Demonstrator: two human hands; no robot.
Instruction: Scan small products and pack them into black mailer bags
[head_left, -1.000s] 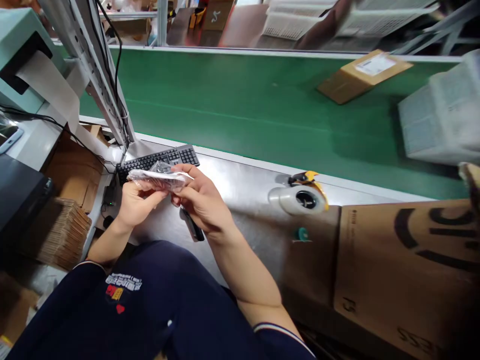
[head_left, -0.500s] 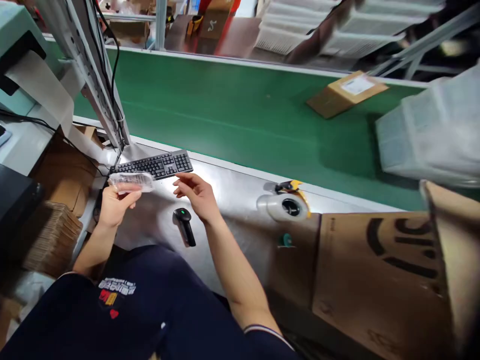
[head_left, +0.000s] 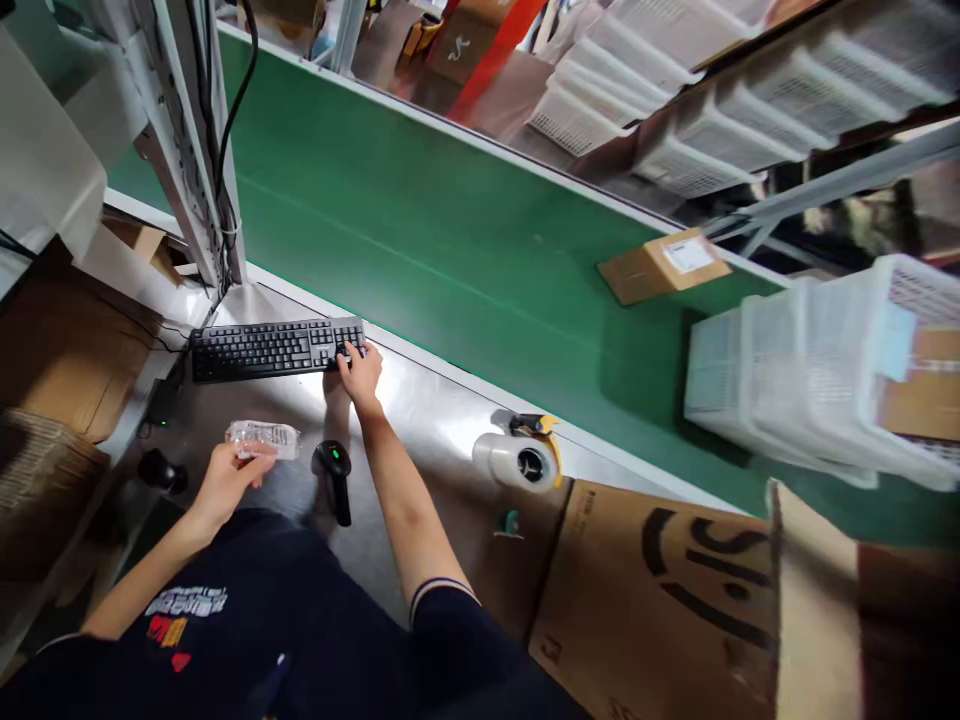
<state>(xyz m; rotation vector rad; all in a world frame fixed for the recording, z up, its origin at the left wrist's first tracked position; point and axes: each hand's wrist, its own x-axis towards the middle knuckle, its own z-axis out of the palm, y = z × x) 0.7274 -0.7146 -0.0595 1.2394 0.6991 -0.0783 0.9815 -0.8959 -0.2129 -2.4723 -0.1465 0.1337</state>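
My left hand (head_left: 231, 478) pinches a small clear plastic packet (head_left: 264, 438) with a printed label, held above the metal table. What the packet contains cannot be made out. Over on the keyboard (head_left: 262, 350), my right hand (head_left: 361, 372) rests its spread fingers on the number keys at the right end and holds nothing. A black barcode scanner (head_left: 337, 480) with a green light lies between my forearms, handle toward me.
A tape dispenser with a clear roll (head_left: 517, 462) stands to the right, near a large cardboard box (head_left: 645, 590). Beyond the table edge runs a green conveyor belt (head_left: 420, 230), bearing a small carton (head_left: 664, 266) and white plastic baskets (head_left: 810, 370). A metal post (head_left: 187, 150) rises at left.
My right hand has moved from above the table onto the keyboard's number keys. The packet stays in my left hand, now nearer me and clear of the keyboard. The camera view has turned.
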